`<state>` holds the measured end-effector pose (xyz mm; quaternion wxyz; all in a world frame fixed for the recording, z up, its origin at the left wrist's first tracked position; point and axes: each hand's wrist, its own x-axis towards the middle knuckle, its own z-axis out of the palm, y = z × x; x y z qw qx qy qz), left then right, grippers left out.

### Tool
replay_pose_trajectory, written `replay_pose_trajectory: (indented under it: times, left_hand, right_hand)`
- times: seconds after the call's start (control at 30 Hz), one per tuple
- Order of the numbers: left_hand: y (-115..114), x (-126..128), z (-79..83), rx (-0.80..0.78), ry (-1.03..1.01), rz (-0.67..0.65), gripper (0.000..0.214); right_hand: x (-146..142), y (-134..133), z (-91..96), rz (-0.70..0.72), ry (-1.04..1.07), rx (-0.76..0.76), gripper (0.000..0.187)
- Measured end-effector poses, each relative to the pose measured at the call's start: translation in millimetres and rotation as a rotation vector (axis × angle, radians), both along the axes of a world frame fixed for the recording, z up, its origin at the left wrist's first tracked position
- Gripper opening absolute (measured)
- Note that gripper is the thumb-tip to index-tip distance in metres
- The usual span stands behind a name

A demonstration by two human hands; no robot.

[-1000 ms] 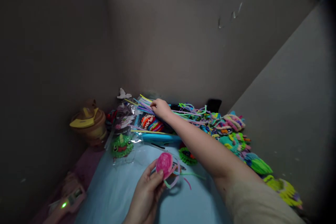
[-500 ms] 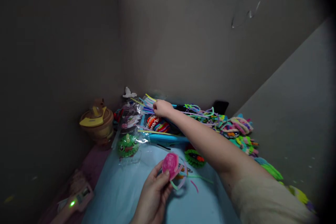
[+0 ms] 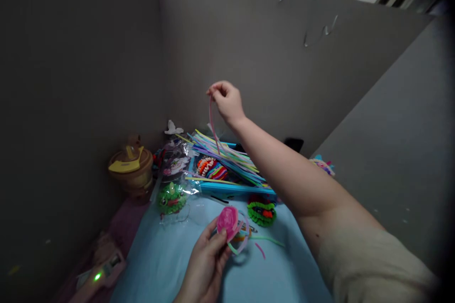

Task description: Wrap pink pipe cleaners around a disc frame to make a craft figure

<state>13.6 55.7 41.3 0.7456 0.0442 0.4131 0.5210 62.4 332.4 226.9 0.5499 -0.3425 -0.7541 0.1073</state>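
My left hand (image 3: 212, 248) is closed on a pink pipe cleaner coil (image 3: 227, 221), with pastel loops hanging off its right side. Raised above the tray, my right hand (image 3: 227, 99) pinches one end of a pink pipe cleaner (image 3: 212, 118), whose lower end hangs down to the bundle. That bundle of pastel pipe cleaners (image 3: 231, 154) lies across a blue tray (image 3: 234, 187). Just right of my left hand, a green pipe cleaner (image 3: 268, 239) and a short pink piece (image 3: 260, 250) rest on the blue table cover (image 3: 159, 251).
Green fuzzy pieces lie on the cover: a round one (image 3: 172, 199) at left and a ring (image 3: 262, 213) at right. An orange-and-striped fuzzy piece (image 3: 211, 168) sits in the tray. A brown pot with a yellow part (image 3: 131, 170) stands left. Grey partitions (image 3: 256, 47) surround the table.
My right hand has lifted from the bundle, drawing up a pink pipe cleaner. My left hand keeps the pink coil in nearly the same place. The view has shifted slightly.
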Motion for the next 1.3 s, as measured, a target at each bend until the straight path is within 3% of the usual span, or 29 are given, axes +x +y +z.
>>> replay_pose_trajectory:
  times: [0.07,0.13,0.2,0.27,0.33,0.47,0.57,0.67,0.8,0.93,1.3]
  left_hand:
    - [1,-1,-0.2,0.005,0.000,0.008,0.044]
    - [2,-1,1.1,0.008,-0.002,0.019,0.042]
    - [3,-1,3.3,0.018,-0.005,0.052,0.041]
    - [4,-2,5.0,0.056,-0.010,0.126,0.044]
    - [4,-2,5.5,0.121,-0.004,0.207,0.051]
    - [2,-2,4.3,0.234,-0.031,0.200,0.061]
    - [-2,1,5.5,0.271,-0.039,0.128,0.063]
    - [-5,5,8.8,0.313,-0.035,0.067,0.066]
    - [-7,10,11.0,0.323,0.014,-0.028,0.072]
    - [-8,10,8.5,0.328,0.064,-0.076,0.071]
    - [-9,17,-1.5,0.352,0.242,-0.158,0.072]
  right_hand:
    - [3,-28,30.6,0.070,0.146,0.233,0.023]
    - [12,-69,55.5,0.082,0.119,0.409,0.027]
    - [26,-113,67.5,0.094,-0.057,0.608,0.021]
    - [43,-151,62.0,0.076,-0.387,0.721,0.027]
    - [61,-177,38.6,0.016,-0.533,0.627,0.030]
    - [90,-211,-39.3,0.039,-0.566,0.254,0.020]
    - [104,-233,-92.7,0.025,-0.442,0.032,0.023]
    - [107,-252,-124.2,-0.019,-0.251,-0.117,0.019]
    - [108,-267,-139.9,-0.105,-0.101,-0.273,0.011]
    - [112,-278,-149.6,-0.093,-0.024,-0.397,0.010]
    - [113,-287,-168.9,-0.148,0.071,-0.584,0.010]
